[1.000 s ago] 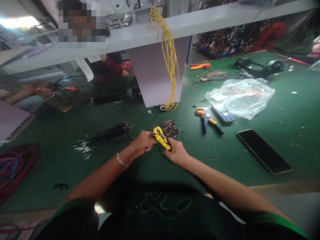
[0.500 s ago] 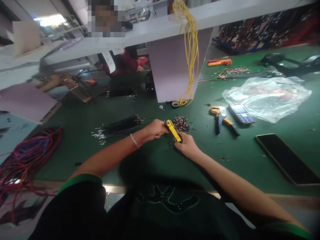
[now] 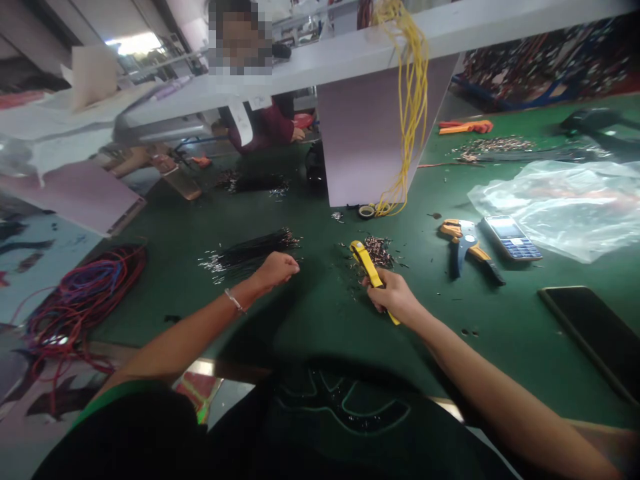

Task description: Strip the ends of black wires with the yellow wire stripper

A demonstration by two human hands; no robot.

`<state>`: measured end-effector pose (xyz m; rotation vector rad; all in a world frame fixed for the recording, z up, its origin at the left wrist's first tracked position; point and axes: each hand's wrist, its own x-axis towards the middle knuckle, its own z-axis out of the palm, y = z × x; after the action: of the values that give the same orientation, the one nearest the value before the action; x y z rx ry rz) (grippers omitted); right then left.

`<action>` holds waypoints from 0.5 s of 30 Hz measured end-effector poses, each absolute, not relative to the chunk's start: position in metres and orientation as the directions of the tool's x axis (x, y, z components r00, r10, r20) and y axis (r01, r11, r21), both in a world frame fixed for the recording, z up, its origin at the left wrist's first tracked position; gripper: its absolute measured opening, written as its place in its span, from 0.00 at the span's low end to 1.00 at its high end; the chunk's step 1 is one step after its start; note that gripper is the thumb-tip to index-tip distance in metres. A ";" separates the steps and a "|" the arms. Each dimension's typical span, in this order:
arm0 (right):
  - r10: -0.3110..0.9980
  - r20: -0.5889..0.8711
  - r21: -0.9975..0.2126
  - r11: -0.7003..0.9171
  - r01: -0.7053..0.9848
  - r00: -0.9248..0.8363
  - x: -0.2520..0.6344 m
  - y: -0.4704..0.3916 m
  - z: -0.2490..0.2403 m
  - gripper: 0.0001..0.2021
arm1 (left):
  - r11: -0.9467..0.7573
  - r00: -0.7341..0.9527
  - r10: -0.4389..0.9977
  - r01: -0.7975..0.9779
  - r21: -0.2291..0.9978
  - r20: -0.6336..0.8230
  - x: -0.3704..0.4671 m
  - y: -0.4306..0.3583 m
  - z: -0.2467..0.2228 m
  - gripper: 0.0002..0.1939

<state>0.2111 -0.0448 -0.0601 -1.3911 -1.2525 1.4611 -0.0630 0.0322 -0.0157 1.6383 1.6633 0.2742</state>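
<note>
My right hand (image 3: 393, 293) is wrapped round a yellow hand tool (image 3: 367, 264), whose head points up and left beside a pile of small copper-coloured and black bits (image 3: 379, 253). My left hand (image 3: 278, 271) is closed in a pinch, apart from the tool; whatever its fingers hold is too small to make out. Just behind that hand lies a bundle of black wires (image 3: 250, 251) with bare ends, on the green table (image 3: 310, 333).
Orange-and-blue pliers (image 3: 467, 248), a keypad device (image 3: 511, 237), a dark phone (image 3: 593, 337) and a plastic bag (image 3: 565, 207) lie at the right. Yellow wires (image 3: 413, 100) hang from the shelf (image 3: 330, 60). Red wire coils (image 3: 85, 293) lie left. A person's hand (image 3: 298, 135) shows across the table.
My left hand has moved left, away from the tool to the black wires. The yellow tool has turned slightly and more of its handle shows. The camera view has shifted left.
</note>
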 end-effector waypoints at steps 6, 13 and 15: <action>0.939 -0.266 -0.958 -0.283 -0.048 -0.217 0.219 -0.043 -0.060 0.14 | -0.003 0.185 0.949 0.813 0.582 -0.254 -0.037 0.042 -0.035 0.05; 0.926 -0.225 -0.927 -0.299 -0.225 -0.304 0.236 -0.042 -0.057 0.14 | 0.009 0.292 0.898 0.735 0.678 -0.328 0.020 0.053 -0.028 0.08; 0.922 -0.232 -0.907 -0.320 -0.273 -0.309 0.240 -0.043 -0.056 0.14 | 0.028 0.299 0.893 0.709 0.705 -0.336 0.013 0.052 -0.017 0.08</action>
<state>0.2398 -0.0429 -0.0557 -1.0162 -0.9995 1.7593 0.0130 0.0523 -0.0174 1.7261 1.4585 0.2756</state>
